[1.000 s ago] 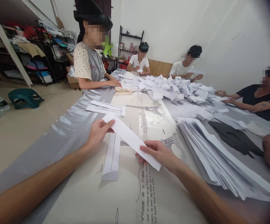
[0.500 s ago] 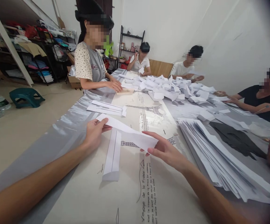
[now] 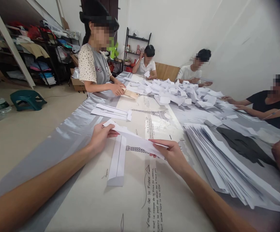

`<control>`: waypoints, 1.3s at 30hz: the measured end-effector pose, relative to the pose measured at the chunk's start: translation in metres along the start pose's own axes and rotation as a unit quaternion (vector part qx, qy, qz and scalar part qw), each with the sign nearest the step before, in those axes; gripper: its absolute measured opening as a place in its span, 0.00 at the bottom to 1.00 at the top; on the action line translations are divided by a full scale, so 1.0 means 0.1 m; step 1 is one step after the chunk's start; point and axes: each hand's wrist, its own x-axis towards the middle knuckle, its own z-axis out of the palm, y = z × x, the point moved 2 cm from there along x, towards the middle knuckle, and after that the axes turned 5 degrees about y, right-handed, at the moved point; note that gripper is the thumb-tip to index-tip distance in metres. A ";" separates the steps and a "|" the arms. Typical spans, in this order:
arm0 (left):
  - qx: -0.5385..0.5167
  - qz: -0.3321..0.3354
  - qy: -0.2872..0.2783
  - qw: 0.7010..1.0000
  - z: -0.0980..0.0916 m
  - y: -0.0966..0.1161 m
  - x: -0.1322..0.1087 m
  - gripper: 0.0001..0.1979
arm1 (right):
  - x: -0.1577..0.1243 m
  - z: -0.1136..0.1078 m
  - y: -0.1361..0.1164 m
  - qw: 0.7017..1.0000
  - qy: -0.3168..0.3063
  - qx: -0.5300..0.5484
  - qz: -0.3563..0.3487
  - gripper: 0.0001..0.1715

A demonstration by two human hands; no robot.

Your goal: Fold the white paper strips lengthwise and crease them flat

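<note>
Between my two hands stretches a long white paper strip (image 3: 132, 138), held a little above the table and seen almost edge-on. My left hand (image 3: 100, 137) pinches its far left end. My right hand (image 3: 172, 154) grips its near right end, fingers closed over the edge. Just below the strip a folded white paper piece (image 3: 117, 161) lies flat on the cream tablecloth with Eiffel Tower prints (image 3: 140, 199).
A fanned stack of white sheets (image 3: 224, 161) lies to my right, a heap of folded papers (image 3: 176, 91) farther back, and flat strips (image 3: 109, 111) to the left. Several other people sit around the table; one holds a wooden block (image 3: 130, 93). A green stool (image 3: 26, 100) stands on the floor.
The strip has turned from lying broad-side up to nearly edge-on and has dropped lower, with both hands closing in slightly. The person at the far left has lifted the wooden block.
</note>
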 end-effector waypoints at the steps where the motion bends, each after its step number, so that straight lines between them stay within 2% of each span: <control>1: -0.004 0.003 0.000 1.000 -0.01 0.01 0.01 0.11 | 0.00 -0.02 -0.01 1.000 -0.003 0.018 0.003 0.17; 3: -0.012 0.009 -0.005 1.000 -0.03 0.02 0.03 0.14 | 0.00 -0.06 -0.04 0.998 -0.028 0.062 0.008 0.18; 5: -0.022 0.014 -0.022 0.999 -0.04 0.04 0.04 0.16 | 0.00 -0.11 -0.10 0.992 -0.083 0.098 -0.006 0.19; 8: -0.025 0.019 -0.065 0.997 -0.05 0.06 0.05 0.18 | -0.02 -0.17 -0.19 0.985 -0.142 0.095 -0.022 0.18; 13: 0.037 0.012 -0.140 0.989 -0.04 0.10 0.03 0.18 | -0.02 -0.18 -0.14 0.998 -0.068 0.013 0.011 0.13; 15: 0.090 0.001 -0.188 0.978 -0.05 0.17 0.02 0.18 | -0.01 -0.16 -0.10 0.997 -0.078 -0.018 0.013 0.16; 17: 0.173 0.005 -0.256 0.951 -0.08 0.27 0.03 0.15 | -0.01 -0.17 -0.08 0.993 -0.109 -0.055 0.006 0.20; 19: 0.281 0.034 -0.345 0.895 -0.13 0.38 0.04 0.10 | 0.00 -0.19 -0.06 0.986 -0.143 -0.082 0.006 0.19; 21: 0.335 0.048 -0.401 0.851 -0.17 0.46 0.04 0.09 | 0.00 -0.22 -0.05 0.983 -0.154 -0.099 0.008 0.16; 24: 0.366 0.061 -0.451 0.812 -0.15 0.52 -0.03 0.12 | 0.00 -0.22 -0.05 0.984 -0.145 -0.105 -0.003 0.12; 29: 0.412 0.088 -0.534 0.733 0.03 0.51 -0.34 0.20 | -0.03 -0.07 -0.10 0.986 -0.127 -0.091 -0.054 0.07; 31: 0.414 0.096 -0.547 0.721 0.08 0.50 -0.43 0.23 | -0.04 0.01 -0.13 0.987 -0.123 -0.077 -0.067 0.06; 35: 0.396 0.092 -0.563 0.720 0.12 0.47 -0.49 0.24 | -0.05 0.10 -0.14 0.989 -0.116 -0.069 -0.061 0.07; 39: 0.384 0.086 -0.567 0.724 0.14 0.45 -0.49 0.22 | -0.05 0.10 -0.10 0.992 -0.085 -0.074 -0.052 0.08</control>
